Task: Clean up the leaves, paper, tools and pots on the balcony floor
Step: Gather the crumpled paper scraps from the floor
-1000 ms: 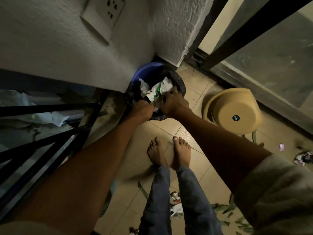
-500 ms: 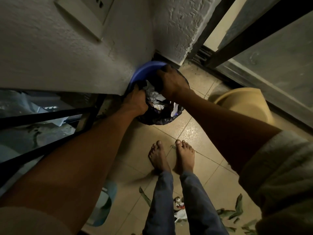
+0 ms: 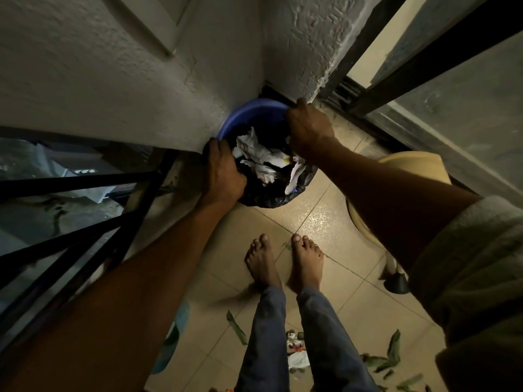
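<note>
We see a blue bin [image 3: 249, 111] lined with a black bag [image 3: 271, 193], stuffed with crumpled paper [image 3: 260, 154], standing in the floor's far corner against the wall [image 3: 141, 80]. Our left hand [image 3: 223, 171] grips the bag's near-left edge; our right hand [image 3: 308, 128] clutches its far-right rim. Leaves [image 3: 387, 355] and paper scraps [image 3: 297, 352] lie on the tiles [image 3: 311, 222] behind our bare feet [image 3: 283, 261].
</note>
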